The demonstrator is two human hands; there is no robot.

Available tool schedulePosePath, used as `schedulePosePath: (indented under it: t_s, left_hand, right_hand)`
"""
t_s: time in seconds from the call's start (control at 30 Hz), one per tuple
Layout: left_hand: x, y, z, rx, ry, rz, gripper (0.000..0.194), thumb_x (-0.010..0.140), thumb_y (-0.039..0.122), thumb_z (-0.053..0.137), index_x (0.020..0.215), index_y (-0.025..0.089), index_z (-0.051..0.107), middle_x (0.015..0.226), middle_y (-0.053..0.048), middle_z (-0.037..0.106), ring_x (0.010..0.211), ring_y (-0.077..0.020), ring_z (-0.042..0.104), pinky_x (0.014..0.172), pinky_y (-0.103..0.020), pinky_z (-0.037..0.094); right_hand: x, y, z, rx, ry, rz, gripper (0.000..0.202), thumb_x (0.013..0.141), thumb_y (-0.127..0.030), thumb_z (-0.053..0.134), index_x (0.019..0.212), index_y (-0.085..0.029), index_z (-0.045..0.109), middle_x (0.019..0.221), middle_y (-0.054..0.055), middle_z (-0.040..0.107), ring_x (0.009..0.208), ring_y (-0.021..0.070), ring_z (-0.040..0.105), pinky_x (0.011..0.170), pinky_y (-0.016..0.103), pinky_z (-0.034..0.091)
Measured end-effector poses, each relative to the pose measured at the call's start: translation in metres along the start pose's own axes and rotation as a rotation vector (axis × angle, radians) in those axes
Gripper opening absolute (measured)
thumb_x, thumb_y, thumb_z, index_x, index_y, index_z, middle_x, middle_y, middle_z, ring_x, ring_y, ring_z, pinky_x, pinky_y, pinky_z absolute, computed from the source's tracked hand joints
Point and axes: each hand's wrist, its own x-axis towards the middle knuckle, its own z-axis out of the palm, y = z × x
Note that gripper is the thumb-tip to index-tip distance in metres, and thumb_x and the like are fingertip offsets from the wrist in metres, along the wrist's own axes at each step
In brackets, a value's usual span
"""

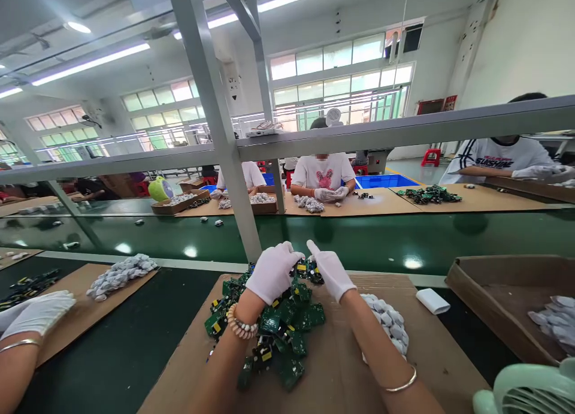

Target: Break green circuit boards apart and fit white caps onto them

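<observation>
My left hand (275,273), in a white glove, is above the far part of a pile of green circuit boards (287,324). Its fingers are curled together, and whatever they hold is hidden. Close by on the right is my gloved right hand (332,273), with one finger stretched out toward the left hand and the others partly hidden. Between the two hands lie a few small boards with yellow and black parts (309,270). Under my right forearm sits a heap of white plastic pieces (389,324). Both piles rest on a cardboard sheet (341,366).
A co-worker's gloved hand (38,315) is at the left, near another white heap (121,275). At the right stand a cardboard box (485,300), a white object (432,301) and a green fan (530,390). Beyond the green conveyor (359,240), people work. A metal post (224,102) rises ahead.
</observation>
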Motion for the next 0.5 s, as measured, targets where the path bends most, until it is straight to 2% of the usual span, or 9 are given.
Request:
schedulePosePath:
  t_s: [0.17,0.33,0.4,0.5]
  left_hand:
    - [-0.003,-0.006,0.002,-0.133,0.076,0.003,0.029,0.074,0.015,0.052,0.099,0.025,0.064,0.086,-0.004,0.055,0.073,-0.0179,0.057,0.063,-0.028,0.043]
    - [0.0,-0.009,0.012,-0.442,0.201,-0.043,0.018,0.076,0.009,0.05,0.084,0.02,0.062,0.082,-0.001,0.055,0.078,-0.0131,0.056,0.072,-0.023,0.045]
    - [0.001,-0.012,0.012,-0.488,0.226,-0.09,0.021,0.075,0.008,0.05,0.09,0.02,0.061,0.085,-0.001,0.055,0.08,-0.0136,0.055,0.074,-0.025,0.046]
    - [-0.003,-0.014,0.006,-0.535,0.226,-0.104,0.039,0.073,0.011,0.056,0.111,0.022,0.054,0.088,-0.001,0.052,0.079,-0.0144,0.054,0.075,-0.028,0.046]
  right_hand:
    - [-0.004,-0.001,0.01,0.111,-0.097,0.184,0.042,0.077,-0.056,0.046,0.055,-0.02,0.048,0.041,-0.002,0.049,0.034,0.0118,0.046,0.033,0.023,0.037]
    - [-0.008,-0.004,0.014,0.128,-0.145,0.197,0.046,0.08,-0.057,0.04,0.051,-0.02,0.043,0.039,-0.002,0.045,0.033,0.0117,0.044,0.032,0.023,0.034]
    - [-0.007,-0.003,0.014,0.1,-0.101,0.162,0.047,0.081,-0.057,0.037,0.051,-0.021,0.043,0.04,-0.001,0.047,0.034,0.0123,0.044,0.033,0.024,0.034]
    - [-0.002,0.004,0.011,0.005,0.071,0.069,0.049,0.079,-0.059,0.037,0.046,-0.023,0.039,0.038,-0.001,0.044,0.036,0.013,0.042,0.038,0.025,0.031]
